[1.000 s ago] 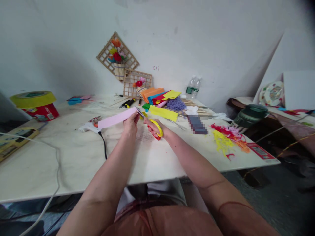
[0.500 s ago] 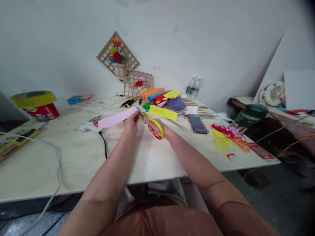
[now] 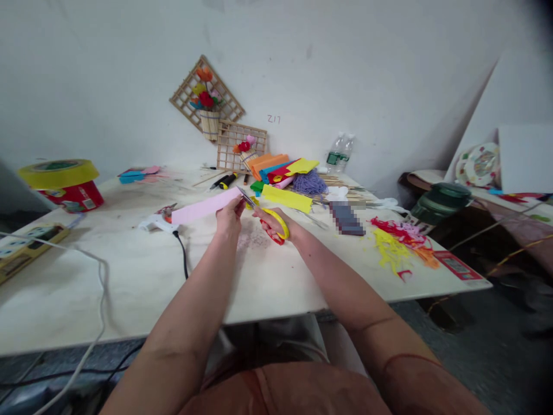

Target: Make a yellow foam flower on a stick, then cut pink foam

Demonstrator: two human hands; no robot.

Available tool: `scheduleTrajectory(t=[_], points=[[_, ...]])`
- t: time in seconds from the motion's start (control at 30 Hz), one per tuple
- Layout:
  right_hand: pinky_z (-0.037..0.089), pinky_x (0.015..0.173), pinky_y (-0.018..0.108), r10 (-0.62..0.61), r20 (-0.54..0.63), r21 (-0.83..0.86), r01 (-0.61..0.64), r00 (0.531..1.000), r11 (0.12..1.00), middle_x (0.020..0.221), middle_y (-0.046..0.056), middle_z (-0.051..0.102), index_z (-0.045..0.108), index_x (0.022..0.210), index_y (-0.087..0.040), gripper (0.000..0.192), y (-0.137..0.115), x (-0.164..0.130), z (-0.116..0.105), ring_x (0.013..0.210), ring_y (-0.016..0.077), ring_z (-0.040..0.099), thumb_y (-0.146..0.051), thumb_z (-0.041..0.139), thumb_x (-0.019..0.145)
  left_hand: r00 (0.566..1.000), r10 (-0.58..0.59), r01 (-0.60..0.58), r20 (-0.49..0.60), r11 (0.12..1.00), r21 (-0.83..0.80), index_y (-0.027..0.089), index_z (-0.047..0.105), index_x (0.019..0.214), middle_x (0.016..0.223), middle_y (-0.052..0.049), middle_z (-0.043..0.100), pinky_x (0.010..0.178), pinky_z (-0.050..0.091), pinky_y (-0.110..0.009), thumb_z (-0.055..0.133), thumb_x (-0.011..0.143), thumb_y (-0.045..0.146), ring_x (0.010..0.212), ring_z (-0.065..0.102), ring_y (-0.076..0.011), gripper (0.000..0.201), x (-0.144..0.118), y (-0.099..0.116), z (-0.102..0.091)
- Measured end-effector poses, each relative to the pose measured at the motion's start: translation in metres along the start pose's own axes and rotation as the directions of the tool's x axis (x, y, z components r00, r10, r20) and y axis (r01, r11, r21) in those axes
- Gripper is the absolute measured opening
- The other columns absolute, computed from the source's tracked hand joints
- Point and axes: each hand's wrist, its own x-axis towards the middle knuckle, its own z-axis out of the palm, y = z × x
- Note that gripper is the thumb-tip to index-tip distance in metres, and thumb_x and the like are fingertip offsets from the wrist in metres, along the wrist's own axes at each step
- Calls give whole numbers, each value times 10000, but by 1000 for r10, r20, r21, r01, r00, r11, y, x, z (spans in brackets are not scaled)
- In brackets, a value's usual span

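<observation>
Scissors (image 3: pixel 266 218) in my right hand (image 3: pixel 276 226) are biting the near end of the pink strip (image 3: pixel 203 208); my left hand (image 3: pixel 228 218) is pinching it above the table (image 3: pixel 129 276). I am judging the cut just begun, most length remaining.
</observation>
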Motion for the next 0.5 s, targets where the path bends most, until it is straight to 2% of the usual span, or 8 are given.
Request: scheduleTrajectory(t=[0.17, 0.23, 0.3, 0.37, 0.5], points=[[494, 780, 328, 24, 31, 24, -25, 999, 999, 1051, 64, 558, 533, 1120, -95, 318, -3, -4, -5, 926, 160, 572, -309, 400, 926, 1000, 2, -2, 1, 1000, 5, 127, 642, 733, 710, -14, 660, 684, 517, -216, 654, 589, 35, 629, 621, -95, 171, 2, -1, -1], [506, 678, 243, 26, 34, 30, -27, 999, 999, 939, 46, 584, 551, 1062, -71, 328, -3, -3, -6, 797, 108, 592, -314, 367, 938, 1000, 2, -2, 6, 1000, 8, 127, 644, 733, 713, -17, 662, 680, 518, -212, 657, 590, 39, 633, 622, -95, 168, 3, -2, -2], [444, 542, 119, 27, 33, 34, -28, 999, 999, 771, 16, 584, 556, 977, -12, 450, -2, -3, -6, 642, 44, 570, -332, 240, 962, 1000, -1, 1, 9, 1000, 6, 128, 645, 729, 715, -19, 665, 669, 520, -208, 657, 590, 39, 635, 622, -97, 165, 3, -2, -2], [340, 456, 48, 33, 26, 36, -34, 999, 999, 638, -8, 547, 543, 910, 43, 605, -1, -1, -5, 532, -1, 520, -344, 81, 956, 1000, -3, 3, 14, 1000, 2, 130, 644, 724, 706, -19, 666, 654, 522, -203, 653, 590, 36, 631, 621, -98, 163, 2, -2, -2], [297, 422, 33, 60, 13, 45, -60, 998, 997, 529, -27, 513, 531, 913, 71, 652, 0, 0, -4, 408, -21, 445, -364, 47, 943, 1000, -11, 11, 21, 1000, 11, 130, 641, 713, 692, -19, 665, 645, 523, -195, 639, 594, 25, 627, 621, -99, 159, 1, -1, -1]])
